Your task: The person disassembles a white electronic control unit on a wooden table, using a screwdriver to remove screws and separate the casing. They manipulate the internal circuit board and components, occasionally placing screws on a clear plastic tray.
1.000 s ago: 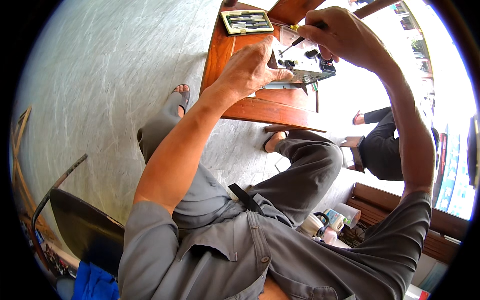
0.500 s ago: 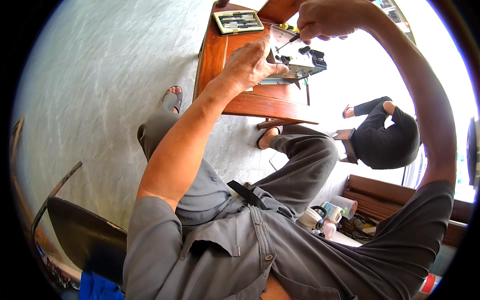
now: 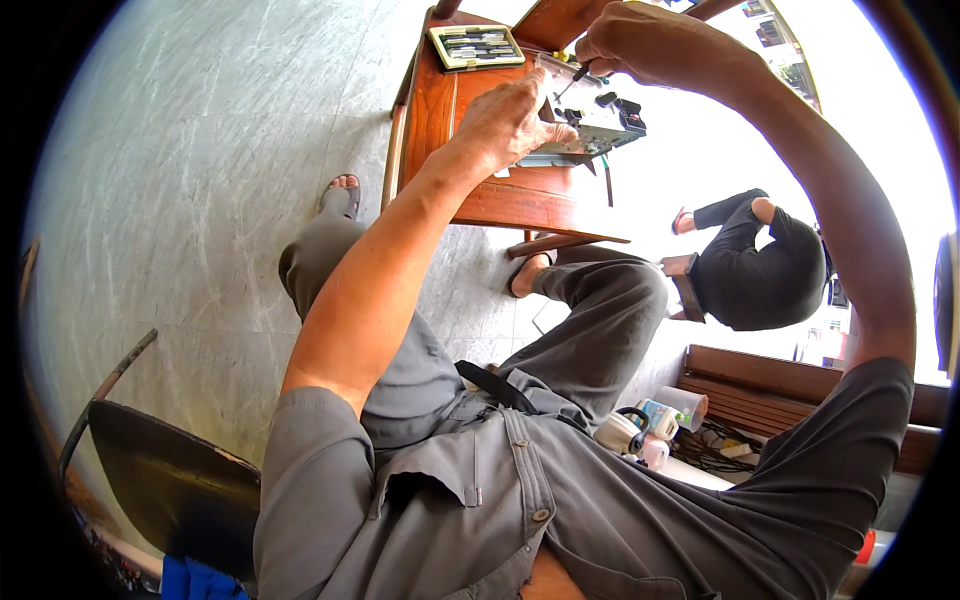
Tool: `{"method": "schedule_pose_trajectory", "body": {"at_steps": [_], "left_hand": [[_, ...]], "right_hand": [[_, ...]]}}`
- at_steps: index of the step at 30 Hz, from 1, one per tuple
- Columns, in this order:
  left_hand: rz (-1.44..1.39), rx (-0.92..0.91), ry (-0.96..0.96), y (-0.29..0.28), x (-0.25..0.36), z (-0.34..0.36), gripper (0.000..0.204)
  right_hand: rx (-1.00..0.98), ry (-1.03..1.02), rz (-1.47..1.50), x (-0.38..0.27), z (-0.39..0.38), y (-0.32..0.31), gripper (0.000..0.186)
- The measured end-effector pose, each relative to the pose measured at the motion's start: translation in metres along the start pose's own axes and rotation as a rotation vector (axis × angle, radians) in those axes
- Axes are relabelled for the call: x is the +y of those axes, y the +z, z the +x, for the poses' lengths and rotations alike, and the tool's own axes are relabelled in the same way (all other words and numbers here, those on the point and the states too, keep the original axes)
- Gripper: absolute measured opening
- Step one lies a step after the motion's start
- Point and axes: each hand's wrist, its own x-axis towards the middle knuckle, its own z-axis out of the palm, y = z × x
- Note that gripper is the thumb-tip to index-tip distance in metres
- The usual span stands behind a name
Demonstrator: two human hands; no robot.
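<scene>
the picture is bright with daylight. the strongest light comes from past the right hand, on its far side, where the floor turns almost pure white and loses all detail. the left hand is lit evenly and looks sharp. the small metal device between the hands is clear too, with a little shine on its top. soft, faint shadows lie under the wooden table near the left hand. the view bends like a fish bowl. straight lines curve at the rim, and the corners are black. below the hands, the grey shirt looks big and a bit soft.
</scene>
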Motion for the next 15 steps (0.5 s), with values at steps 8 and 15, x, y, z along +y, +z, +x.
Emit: {"method": "schedule_pose_trajectory", "body": {"at_steps": [8,15], "left_hand": [[-0.046,-0.072,-0.043,-0.005,0.005,0.002,0.082],[-0.016,-0.053,-0.057,-0.002,0.001,0.001,0.085]], "right_hand": [[0.338,-0.01,-0.117,-0.007,-0.001,0.041,0.022],[0.021,0.52,0.373,-0.032,-0.003,-0.006,0.022]]}}
